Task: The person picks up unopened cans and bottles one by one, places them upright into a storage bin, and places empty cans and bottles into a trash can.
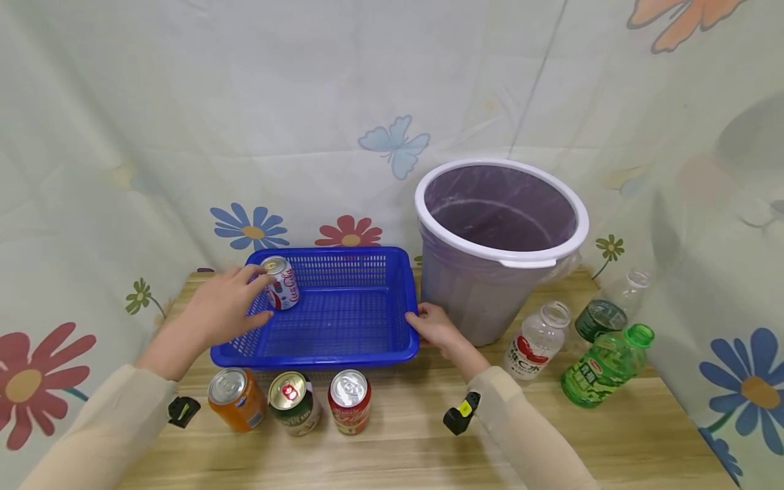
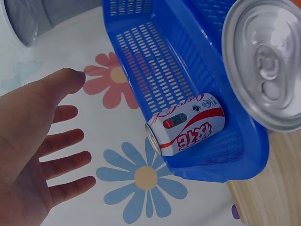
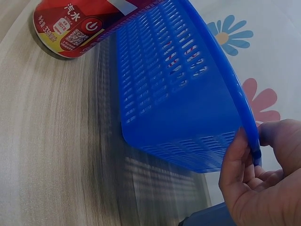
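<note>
A blue plastic basket [image 1: 343, 357] sits on the table, and a white and red Coca-Cola can [image 1: 284, 286] stands inside its back left corner. My left hand [image 1: 226, 306] is above the basket's left side, fingers spread. In the left wrist view that hand is apart from the Coca-Cola can [image 2: 188, 125], with nothing in its grasp. My right hand [image 1: 436, 327] pinches the basket's right rim. In the right wrist view, thumb and fingers of the right hand [image 3: 258, 174] close over the edge of the basket [image 3: 188, 108].
In front of the basket stand an orange can [image 1: 237, 401], a green can [image 1: 294, 405] and a red can [image 1: 350, 403]. A lined trash bin [image 1: 471, 292] is behind right. Right of it stand a clear bottle [image 1: 535, 344], a green bottle [image 1: 606, 367] and a dark-labelled bottle [image 1: 603, 316].
</note>
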Demonstrator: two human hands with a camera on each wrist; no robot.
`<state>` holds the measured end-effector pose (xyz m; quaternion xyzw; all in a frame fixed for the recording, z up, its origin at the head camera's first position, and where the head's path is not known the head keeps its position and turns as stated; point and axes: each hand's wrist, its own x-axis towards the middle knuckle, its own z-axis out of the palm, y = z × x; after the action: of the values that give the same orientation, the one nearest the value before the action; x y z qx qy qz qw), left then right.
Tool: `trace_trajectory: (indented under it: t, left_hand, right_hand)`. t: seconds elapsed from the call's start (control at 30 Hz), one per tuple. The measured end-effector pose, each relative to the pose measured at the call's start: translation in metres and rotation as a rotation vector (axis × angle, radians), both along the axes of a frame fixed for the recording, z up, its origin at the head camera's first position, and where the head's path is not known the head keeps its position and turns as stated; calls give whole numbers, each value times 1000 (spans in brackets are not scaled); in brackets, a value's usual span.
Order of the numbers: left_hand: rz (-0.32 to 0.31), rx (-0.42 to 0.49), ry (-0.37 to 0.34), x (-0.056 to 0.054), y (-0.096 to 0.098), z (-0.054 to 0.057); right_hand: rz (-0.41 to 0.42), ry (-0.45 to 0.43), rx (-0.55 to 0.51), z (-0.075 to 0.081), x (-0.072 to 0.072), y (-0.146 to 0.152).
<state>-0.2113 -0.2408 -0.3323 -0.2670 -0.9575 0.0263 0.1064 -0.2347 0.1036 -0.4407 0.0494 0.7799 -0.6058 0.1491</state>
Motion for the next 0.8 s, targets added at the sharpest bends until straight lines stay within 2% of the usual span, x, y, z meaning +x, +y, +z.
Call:
trace_trajectory:
  t: [0.27, 0.57, 0.8]
  left_hand:
    - [7, 8, 18, 23, -3, -6]
    - [-8, 59, 33, 48, -8, -23]
    - [0, 116, 40, 63, -19, -30]
  right_hand:
    - [0, 3, -15, -3, -1, 0]
    - [-3, 8, -48, -2, 1, -1]
    - [1, 10, -32, -2, 0, 0]
